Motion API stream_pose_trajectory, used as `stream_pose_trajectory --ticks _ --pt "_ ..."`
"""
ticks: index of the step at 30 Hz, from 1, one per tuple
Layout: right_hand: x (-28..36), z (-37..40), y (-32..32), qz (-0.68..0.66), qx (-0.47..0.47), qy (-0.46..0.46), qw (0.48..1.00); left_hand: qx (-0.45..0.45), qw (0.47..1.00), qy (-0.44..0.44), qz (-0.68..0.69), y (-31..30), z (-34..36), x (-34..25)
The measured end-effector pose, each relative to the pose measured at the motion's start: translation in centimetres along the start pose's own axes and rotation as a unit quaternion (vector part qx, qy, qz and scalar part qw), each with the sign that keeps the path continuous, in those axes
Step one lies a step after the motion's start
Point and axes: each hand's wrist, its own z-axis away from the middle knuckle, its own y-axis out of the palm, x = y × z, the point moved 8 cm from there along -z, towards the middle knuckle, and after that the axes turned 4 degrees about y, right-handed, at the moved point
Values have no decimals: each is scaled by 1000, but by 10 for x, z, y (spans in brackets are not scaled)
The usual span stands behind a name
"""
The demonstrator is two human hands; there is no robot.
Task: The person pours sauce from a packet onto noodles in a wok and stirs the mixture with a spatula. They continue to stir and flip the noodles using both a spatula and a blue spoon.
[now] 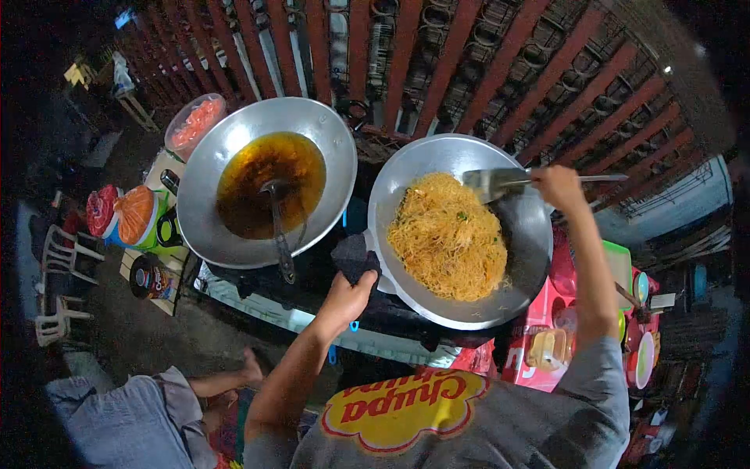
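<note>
Stir-fried thin noodles (449, 246) with green bits lie heaped in a metal wok (531, 227). My right hand (559, 189) is closed around the handle of a metal spatula (486, 184), its flat blade at the upper edge of the noodles. At the wok's left side, my left hand (345, 303) grips a dark folded cloth (355, 258) against the wok's side handle, which the cloth mostly hides. Left of it stands a second wok (201, 184) with brown oily liquid (269, 168). A ladle (278, 223) rests in that liquid, its handle leaning over the rim.
A tub of orange-pink pieces (195, 123) stands behind the left wok. Bags (134, 213) and a dark jar (148, 277) sit on a bench at left. Containers (549, 348) crowd a red-covered surface at right. A reddish slatted fence (398, 70) runs behind. Another person (129, 422) is at lower left.
</note>
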Motion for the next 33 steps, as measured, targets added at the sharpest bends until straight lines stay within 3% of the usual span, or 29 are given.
stream_pose_trajectory --ticks 2,3,6,9,11,14,17,19,21,22,24,27,32,33 --pt "34 -9 53 -198 0 -94 976 -30 998 -54 -20 -2 11 -14" --pt "50 -11 71 -274 -30 -137 951 -10 1000 -10 13 -1 -2 10" --pt "62 -6 75 -403 61 -109 906 -17 1000 6 7 -2 -1 6" --pt "42 9 26 -363 40 -112 924 -16 1000 12 3 -1 1 1" --pt "35 25 -30 -213 -34 -103 971 -5 1000 -10 15 1 3 -2" --pt "16 33 -70 -66 -92 -88 990 -13 999 -37 25 2 9 -5" --pt "-6 26 -54 77 -2 -36 996 -32 997 -67 -10 2 15 -20" --pt "-5 26 -11 24 9 -73 997 -33 994 -92 -44 -1 12 -9" --pt "10 28 38 -80 34 -99 991 -27 1000 -1 -8 1 -4 10" --pt "22 30 55 -132 50 -88 986 -23 1000 -2 -9 3 -2 8" --pt "49 39 59 -303 88 -74 946 -22 999 15 27 4 -1 -3" --pt "40 37 66 -392 104 -91 909 -21 1000 3 22 4 1 -7" --pt "10 48 -3 -330 69 -77 938 -18 1000 -3 25 4 3 -5" --pt "5 51 -16 -237 49 -64 968 -19 999 -6 32 3 2 -1"
